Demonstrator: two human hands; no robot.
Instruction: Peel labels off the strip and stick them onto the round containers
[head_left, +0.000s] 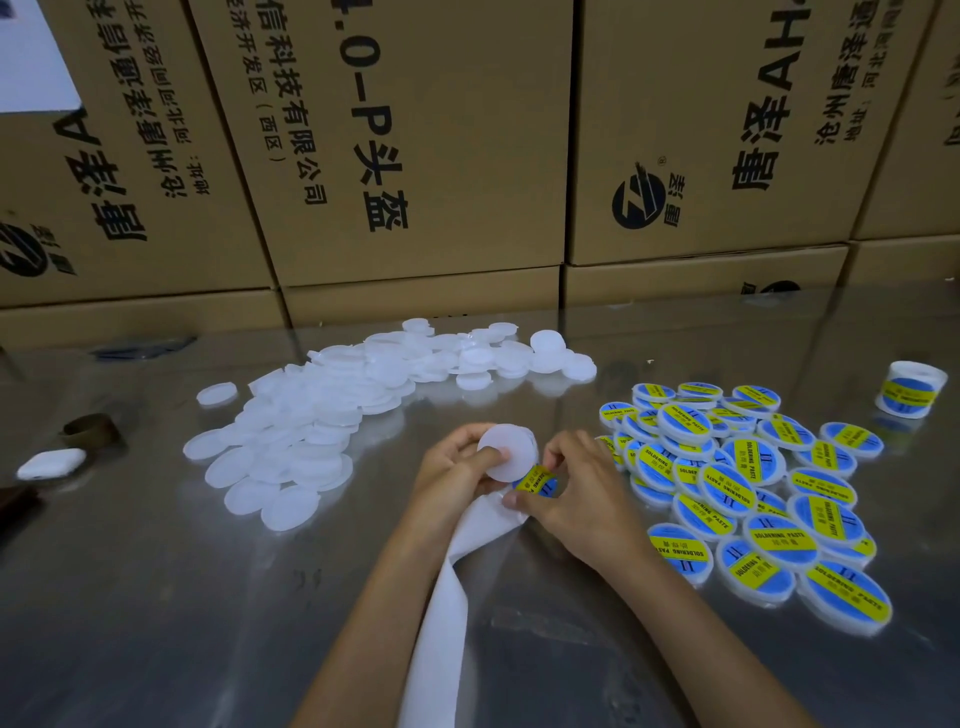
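The left hand (457, 462) holds one plain white round container (506, 451) above the counter (156, 597), the fingers curled around its edge and the thumb on its flat face. The right hand (576, 493) pinches a blue and yellow label (537, 480) just beside the container, at the top end of the white strip (441, 623). The strip hangs down between both forearms. On the left lies a heap of unlabeled containers (322, 415). On the right lies a heap of labeled containers (743, 493). A label roll (911, 389) stands at the far right. Cardboard boxes (415, 145) stand behind.
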